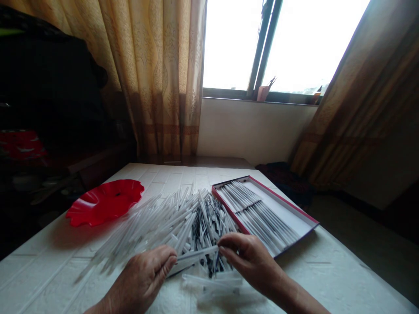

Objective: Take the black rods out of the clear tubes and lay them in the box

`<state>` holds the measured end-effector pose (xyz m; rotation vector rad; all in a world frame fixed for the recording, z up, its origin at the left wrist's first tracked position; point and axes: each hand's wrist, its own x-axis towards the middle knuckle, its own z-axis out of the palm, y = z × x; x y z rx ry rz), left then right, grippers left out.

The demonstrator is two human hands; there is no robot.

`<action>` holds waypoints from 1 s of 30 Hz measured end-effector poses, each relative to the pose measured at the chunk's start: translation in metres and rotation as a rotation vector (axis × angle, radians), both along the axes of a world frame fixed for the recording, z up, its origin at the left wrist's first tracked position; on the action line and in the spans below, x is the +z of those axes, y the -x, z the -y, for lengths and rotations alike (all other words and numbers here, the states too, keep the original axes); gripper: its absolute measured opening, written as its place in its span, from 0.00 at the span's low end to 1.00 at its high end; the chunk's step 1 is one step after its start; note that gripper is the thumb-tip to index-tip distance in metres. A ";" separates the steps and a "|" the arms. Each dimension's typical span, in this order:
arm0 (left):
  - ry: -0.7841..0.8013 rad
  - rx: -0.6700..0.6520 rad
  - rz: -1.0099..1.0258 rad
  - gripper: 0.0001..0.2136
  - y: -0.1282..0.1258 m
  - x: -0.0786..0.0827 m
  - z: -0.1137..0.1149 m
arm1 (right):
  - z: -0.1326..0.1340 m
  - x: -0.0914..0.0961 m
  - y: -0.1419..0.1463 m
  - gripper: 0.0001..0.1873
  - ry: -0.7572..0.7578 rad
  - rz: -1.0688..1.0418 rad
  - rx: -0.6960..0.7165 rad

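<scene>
My left hand (144, 277) and my right hand (247, 257) both pinch the ends of one clear plastic tube (196, 254), held level just above the table. Under and behind it lies a big loose pile of clear tubes and thin dark refills (173, 222). To the right of the pile stands a shallow red-rimmed box (296, 209) with several filled tubes laid in rows. A few more clear tubes (212, 281) lie on the table between my wrists.
A red wavy-edged plastic dish (104, 203) sits at the left on the white brick-patterned table (49, 270). Curtains and a bright window stand behind the table; dark furniture is on the left and floor on the right.
</scene>
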<state>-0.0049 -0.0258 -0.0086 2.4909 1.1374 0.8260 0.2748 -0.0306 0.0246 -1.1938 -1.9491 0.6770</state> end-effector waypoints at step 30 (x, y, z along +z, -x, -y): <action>0.616 0.201 0.505 0.17 0.000 0.019 -0.003 | -0.014 -0.023 -0.014 0.10 -0.481 0.285 -0.130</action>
